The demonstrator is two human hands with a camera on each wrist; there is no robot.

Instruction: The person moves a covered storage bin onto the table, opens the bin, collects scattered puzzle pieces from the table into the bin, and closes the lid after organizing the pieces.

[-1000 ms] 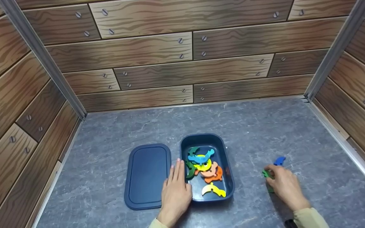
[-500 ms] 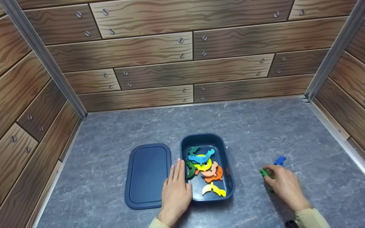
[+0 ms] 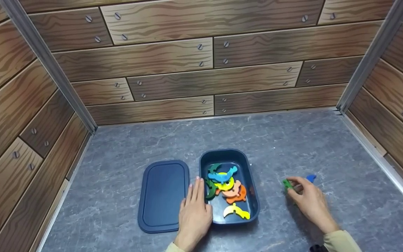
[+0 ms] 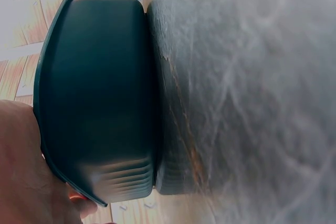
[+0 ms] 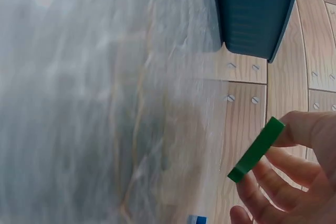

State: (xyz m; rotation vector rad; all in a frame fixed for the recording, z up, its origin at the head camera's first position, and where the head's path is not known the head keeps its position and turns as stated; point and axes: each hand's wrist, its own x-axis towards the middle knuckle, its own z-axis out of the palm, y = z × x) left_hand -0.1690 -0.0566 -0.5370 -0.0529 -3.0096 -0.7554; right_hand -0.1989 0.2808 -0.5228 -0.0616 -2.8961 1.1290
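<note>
My right hand [image 3: 310,201] pinches a small green toy piece [image 3: 287,184] between thumb and fingers, to the right of the box. In the right wrist view the green piece [image 5: 256,149] shows edge-on, held above the table. A blue piece [image 3: 311,178] lies just beyond that hand. My left hand [image 3: 195,213] rests with straight fingers along the left rim of a dark blue box [image 3: 254,196]. Inside the box lie several curved pieces, among them a light blue one [image 3: 222,176], a yellow one [image 3: 236,211], an orange one [image 3: 240,194] and a dark green one [image 3: 210,189].
The box's dark blue lid [image 3: 163,196] lies flat on the grey marbled table [image 3: 257,133], left of the box. Wood-patterned walls [image 3: 173,77] enclose the table at the back and both sides.
The right hand has lifted the green piece off the table and shifted it slightly left and away from me. The left hand, box and lid stay in place.
</note>
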